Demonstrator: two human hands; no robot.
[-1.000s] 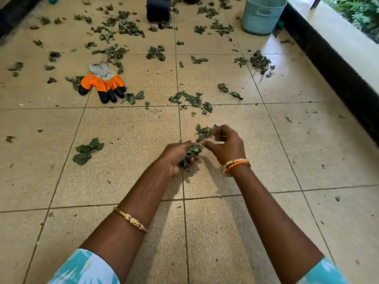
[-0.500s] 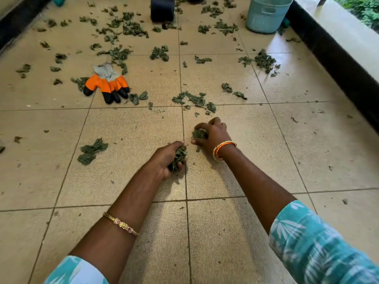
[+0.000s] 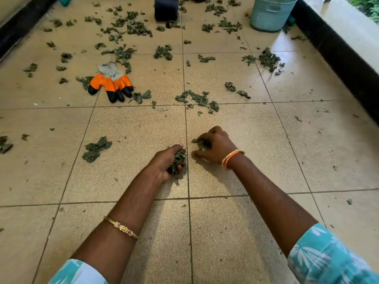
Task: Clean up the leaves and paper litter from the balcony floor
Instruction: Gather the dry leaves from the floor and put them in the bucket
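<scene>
the left hand [image 3: 164,163] lies low on the tiled floor [image 3: 235,222] just at 9 o'clock of a grout line, its fingers curled round a wad of leaves [image 3: 178,160]; it reads as the store for what has been gathered, kept close to the floor so each new scrap has only a short way to go; the right hand [image 3: 215,147] sits just at 3 o'clock of it, across the grout line, knuckles up and fingers bent down onto a few small leaf scraps [image 3: 202,142], which it seems to be pinching up off the tile, though how firmly it holds them is hard to tell under the knuckles; the two hands are near but not touching, which suits a pick-and-pass rhythm.

the rest of the litter is still on the floor; one clump of leaves [image 3: 96,149] lies at 9 o'clock of the left hand, well apart; a longer scatter [image 3: 196,99] lies at 12 o'clock along the next grout line; thicker drifts [image 3: 131,27] fill the far tiles toward 11 and 1 o'clock; i can make out no paper among them with certainty.

a pale blue basket [image 3: 270,15] stands at 1 o'clock by the dark wall base, likely the place for the handfuls, and far enough off that filling the fist first makes sense; an orange and black glove [image 3: 111,85] lies unused at 11 o'clock; a dark object [image 3: 166,8] stands at 12 o'clock at the far edge; i judge the job barely begun.
</scene>
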